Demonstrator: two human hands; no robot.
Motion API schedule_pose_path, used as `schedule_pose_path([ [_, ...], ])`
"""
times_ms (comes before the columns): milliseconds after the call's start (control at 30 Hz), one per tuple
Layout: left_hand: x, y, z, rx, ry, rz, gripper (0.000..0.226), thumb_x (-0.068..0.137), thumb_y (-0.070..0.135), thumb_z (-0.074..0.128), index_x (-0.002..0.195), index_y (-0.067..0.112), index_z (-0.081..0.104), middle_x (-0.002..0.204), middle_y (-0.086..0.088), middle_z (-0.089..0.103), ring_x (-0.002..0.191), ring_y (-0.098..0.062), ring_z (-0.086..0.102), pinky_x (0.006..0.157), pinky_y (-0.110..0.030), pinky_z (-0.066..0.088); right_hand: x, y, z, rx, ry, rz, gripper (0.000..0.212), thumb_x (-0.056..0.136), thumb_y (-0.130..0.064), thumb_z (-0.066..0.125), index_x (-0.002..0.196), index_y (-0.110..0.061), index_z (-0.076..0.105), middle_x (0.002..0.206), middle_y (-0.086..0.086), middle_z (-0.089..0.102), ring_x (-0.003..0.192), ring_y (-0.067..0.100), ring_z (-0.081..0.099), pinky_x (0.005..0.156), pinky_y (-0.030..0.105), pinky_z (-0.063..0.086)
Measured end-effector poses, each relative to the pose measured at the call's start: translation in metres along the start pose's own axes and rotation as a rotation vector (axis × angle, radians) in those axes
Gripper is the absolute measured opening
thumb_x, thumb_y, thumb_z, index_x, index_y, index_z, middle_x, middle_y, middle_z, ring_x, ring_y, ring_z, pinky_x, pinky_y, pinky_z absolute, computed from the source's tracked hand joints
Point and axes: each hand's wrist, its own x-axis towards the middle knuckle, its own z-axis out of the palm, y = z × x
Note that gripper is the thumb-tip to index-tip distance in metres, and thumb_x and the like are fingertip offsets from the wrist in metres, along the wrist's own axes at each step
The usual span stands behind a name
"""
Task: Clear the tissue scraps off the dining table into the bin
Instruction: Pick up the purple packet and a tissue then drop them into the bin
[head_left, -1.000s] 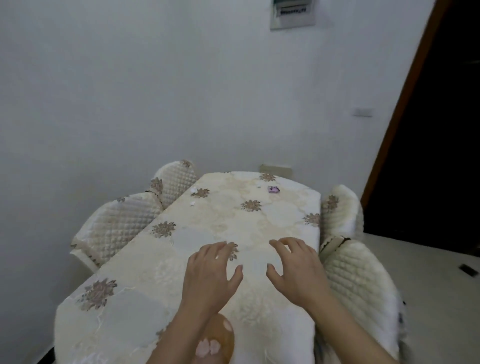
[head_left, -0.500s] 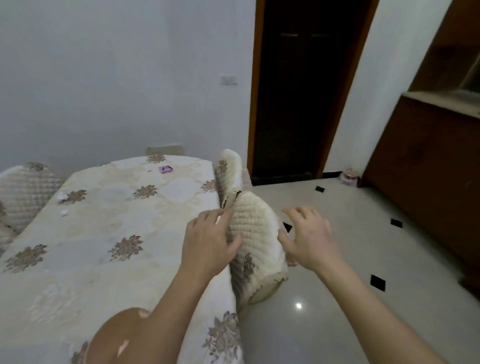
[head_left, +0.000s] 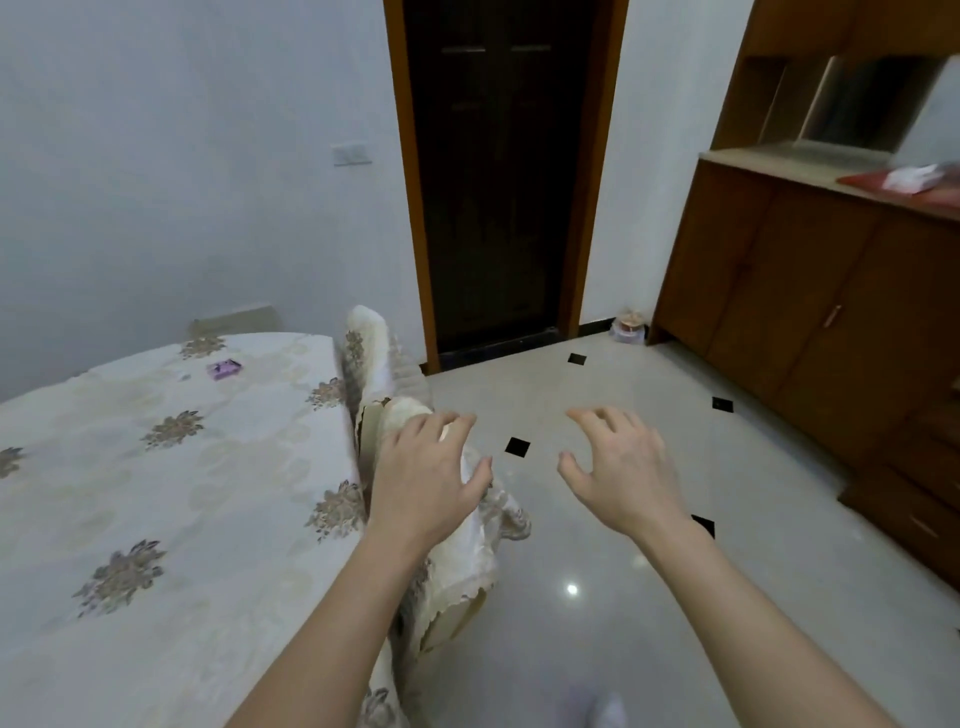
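Here, both hands are raised, palms down:

- Left hand (head_left: 426, 483): fingers spread, holding nothing, above the quilted chair (head_left: 457, 545) at the dining table (head_left: 171, 519) edge.
- Right hand (head_left: 621, 467): fingers spread and curled, empty, over the tiled floor (head_left: 597, 597).
- Tissue scraps: none can be made out; a small purple item (head_left: 224, 368) lies at the table's far end.
- Bin: out of view.

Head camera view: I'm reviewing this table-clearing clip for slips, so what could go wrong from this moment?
1. Both the left hand and right hand are open and empty, and no bin is in view, so scraps may be left behind.
2. The small purple packet on the floral cream tablecloth might get swept up with the tissue.
3. The quilted cream chair stands close beside the left hand, over the glossy tiled floor; bumping it seems possible.
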Motion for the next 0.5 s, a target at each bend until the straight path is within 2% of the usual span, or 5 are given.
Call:
schedule_pose_path([
  [267,0.119,0.034,0.078,0.069,-0.013,-0.049,0.050,0.085,0.052,0.048,0.124,0.024,0.059,0.119,0.003,0.065,0.109,-0.020,0.058,0.088,-0.040,0.049,0.129,0.088,0.032,0.018,-0.008,-0.027,0.048,0.091,-0.045,0.052,0.134,-0.026,0.052,0.128,-0.003,0.057,0.120,0.017,0.048,0.096,0.037,0.044],
  [500,0.221,0.057,0.129,0.095,-0.013,-0.147,0.051,0.088,0.054,0.044,0.128,0.025,0.056,0.125,0.004,0.063,0.115,-0.018,0.056,0.094,-0.038,0.045,0.245,0.153,0.047,0.031,-0.073,-0.112,0.047,0.091,-0.043,0.052,0.135,-0.024,0.052,0.131,0.000,0.056,0.122,0.020,0.048,0.098,0.039,0.041],
])
